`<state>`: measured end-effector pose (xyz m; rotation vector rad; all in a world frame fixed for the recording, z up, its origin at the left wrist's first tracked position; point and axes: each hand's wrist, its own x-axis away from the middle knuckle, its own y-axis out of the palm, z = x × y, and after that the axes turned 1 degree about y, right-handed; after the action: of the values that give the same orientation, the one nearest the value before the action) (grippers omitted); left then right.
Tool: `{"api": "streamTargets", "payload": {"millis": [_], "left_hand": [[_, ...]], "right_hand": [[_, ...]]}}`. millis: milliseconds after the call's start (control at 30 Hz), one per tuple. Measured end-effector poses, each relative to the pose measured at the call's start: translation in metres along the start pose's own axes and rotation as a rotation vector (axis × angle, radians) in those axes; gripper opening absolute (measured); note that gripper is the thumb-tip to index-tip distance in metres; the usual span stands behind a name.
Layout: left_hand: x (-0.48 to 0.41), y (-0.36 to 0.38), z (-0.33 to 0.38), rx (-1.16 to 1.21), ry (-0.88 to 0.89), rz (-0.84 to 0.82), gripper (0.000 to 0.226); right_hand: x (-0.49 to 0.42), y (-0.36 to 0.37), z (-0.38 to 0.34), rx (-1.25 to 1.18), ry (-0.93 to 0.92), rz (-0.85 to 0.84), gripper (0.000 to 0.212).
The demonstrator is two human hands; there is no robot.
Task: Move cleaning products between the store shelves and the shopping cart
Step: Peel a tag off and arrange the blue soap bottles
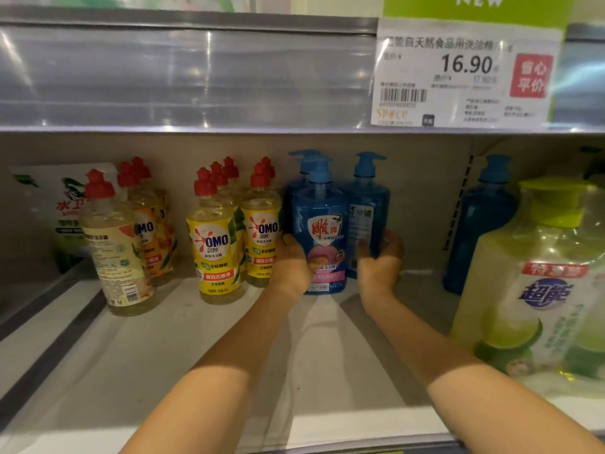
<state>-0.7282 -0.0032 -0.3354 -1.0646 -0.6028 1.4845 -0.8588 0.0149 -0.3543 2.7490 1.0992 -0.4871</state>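
Both my arms reach deep into a store shelf [183,348]. My left hand [293,260] grips the lower left side of a blue pump bottle with a red and pink label [322,221], which stands upright. My right hand [379,260] curls round the base of a second blue pump bottle [368,211] just behind and to the right, its back label facing me. A third blue pump top shows behind the front bottle. No shopping cart is in view.
Yellow OMO bottles with red caps [214,244] stand to the left, with paler ones [113,244] and a refill pouch [49,204] farther left. Another blue pump bottle [479,224] and a wrapped green-capped pack [537,283] stand at the right. The upper shelf edge [196,77] hangs overhead.
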Motion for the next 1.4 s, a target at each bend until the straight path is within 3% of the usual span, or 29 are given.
{"api": "streamTargets", "payload": {"millis": [67,133,233,367,433,567,667,867,1000,1067,1167,1267,1400], "left_hand": [[0.0,-0.001,0.0,0.004,0.0,-0.009,0.077],[0.0,-0.002,0.001,-0.008,-0.002,-0.02,0.079],[0.0,-0.003,0.001,-0.011,-0.018,-0.033,0.08],[0.0,-0.003,0.002,0.021,-0.032,-0.048,0.081],[0.001,-0.004,0.002,0.033,-0.039,-0.049,0.082],[0.002,-0.005,0.003,0.038,-0.042,-0.057,0.082],[0.004,-0.005,0.003,0.067,-0.034,-0.056,0.085],[0.001,-0.006,0.003,0.159,-0.056,-0.043,0.083],[0.003,-0.005,-0.001,0.136,-0.029,-0.031,0.082],[0.004,-0.008,-0.002,0.14,-0.029,-0.043,0.082],[0.004,-0.009,-0.004,0.058,-0.038,-0.092,0.08],[0.011,-0.006,-0.004,0.006,-0.077,-0.116,0.067],[0.028,-0.013,0.002,-0.082,-0.084,-0.147,0.048]], "right_hand": [[-0.004,-0.003,-0.006,-0.058,-0.006,0.052,0.052],[-0.017,-0.007,-0.011,0.016,-0.006,0.056,0.071],[-0.031,-0.01,-0.015,-0.051,0.157,-0.148,0.088],[-0.032,-0.013,-0.01,-0.108,0.202,-0.245,0.073],[-0.032,-0.011,-0.011,-0.052,0.179,-0.219,0.066],[-0.019,-0.005,-0.008,0.29,0.038,-0.083,0.076],[-0.001,-0.008,-0.012,0.35,-0.017,0.047,0.074],[0.021,-0.016,-0.022,0.421,0.049,-0.036,0.053],[0.007,-0.027,-0.02,0.283,0.066,-0.035,0.045],[-0.001,-0.03,-0.018,0.2,0.045,-0.057,0.062],[-0.004,-0.035,-0.019,-0.028,0.135,-0.242,0.088],[-0.009,-0.042,-0.018,-0.101,0.257,-0.383,0.083],[-0.007,-0.04,-0.012,-0.04,0.232,-0.427,0.074]]}}
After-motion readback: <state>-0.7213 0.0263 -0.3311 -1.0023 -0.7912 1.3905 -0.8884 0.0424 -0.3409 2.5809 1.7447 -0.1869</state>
